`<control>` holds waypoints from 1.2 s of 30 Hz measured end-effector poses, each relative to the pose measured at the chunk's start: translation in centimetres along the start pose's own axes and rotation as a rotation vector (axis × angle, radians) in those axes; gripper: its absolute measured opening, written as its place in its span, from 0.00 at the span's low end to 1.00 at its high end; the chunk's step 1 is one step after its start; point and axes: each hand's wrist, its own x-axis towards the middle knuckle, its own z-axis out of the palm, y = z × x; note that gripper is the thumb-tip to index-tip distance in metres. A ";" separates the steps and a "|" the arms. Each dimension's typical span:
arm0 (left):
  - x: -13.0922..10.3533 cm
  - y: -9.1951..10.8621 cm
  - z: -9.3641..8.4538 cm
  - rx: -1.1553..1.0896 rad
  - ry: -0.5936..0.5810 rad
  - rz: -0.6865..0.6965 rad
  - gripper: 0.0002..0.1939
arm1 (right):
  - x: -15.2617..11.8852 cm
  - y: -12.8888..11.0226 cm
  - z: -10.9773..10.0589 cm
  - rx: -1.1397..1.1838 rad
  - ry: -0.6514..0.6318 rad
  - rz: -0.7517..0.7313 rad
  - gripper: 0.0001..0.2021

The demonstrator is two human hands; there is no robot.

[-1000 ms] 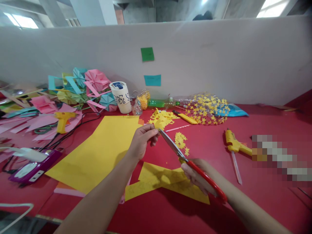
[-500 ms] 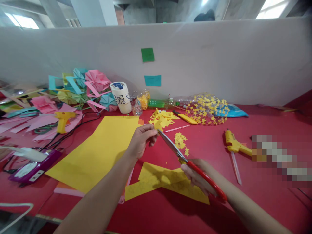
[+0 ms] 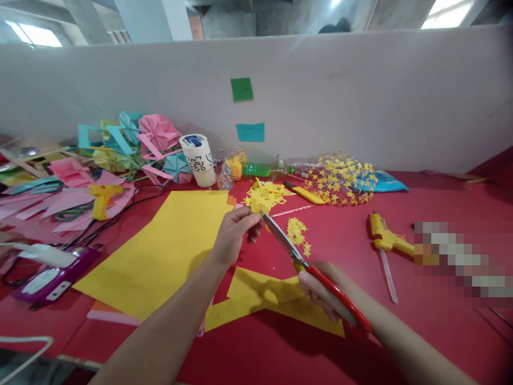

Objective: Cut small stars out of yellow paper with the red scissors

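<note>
My left hand (image 3: 234, 235) pinches a small piece of yellow paper (image 3: 260, 205) between thumb and fingertips, above the red table. Long scissors with red handles (image 3: 284, 235) are gripped in my right hand (image 3: 320, 291), and their blade tips meet the paper beside my left thumb. Behind the fingertips lies a heap of yellow paper scraps (image 3: 274, 192). Small cut paper stars (image 3: 295, 230) are piled just right of the blades. Under my wrists, yellow paper strips (image 3: 244, 305) cross each other, and a large yellow sheet (image 3: 172, 235) spreads to the left.
A yellow glue gun (image 3: 385, 235) lies right, another glue gun (image 3: 102, 198) left, near a purple power strip (image 3: 56, 275). Along the back are a white cup (image 3: 199, 163), a green bottle (image 3: 260, 170), a box cutter (image 3: 308, 193), star-covered clear material (image 3: 340, 179) and folded paper flowers (image 3: 158, 133).
The yellow paper piece has turned slightly in my left fingers, and the scissor tips have shifted a little on it. Otherwise the hands stay nearly in place.
</note>
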 end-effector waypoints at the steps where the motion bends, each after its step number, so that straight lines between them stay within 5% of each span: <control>1: -0.1 -0.1 0.1 0.004 0.003 0.000 0.11 | 0.1 0.2 0.1 0.007 -0.010 -0.009 0.29; 7: -0.3 -0.5 0.5 0.008 -0.001 -0.011 0.11 | 0.7 1.0 0.6 0.014 -0.028 0.104 0.24; 36: -0.3 -0.5 0.6 -0.071 -0.016 -0.014 0.11 | 0.1 -0.2 0.8 0.062 0.075 0.073 0.30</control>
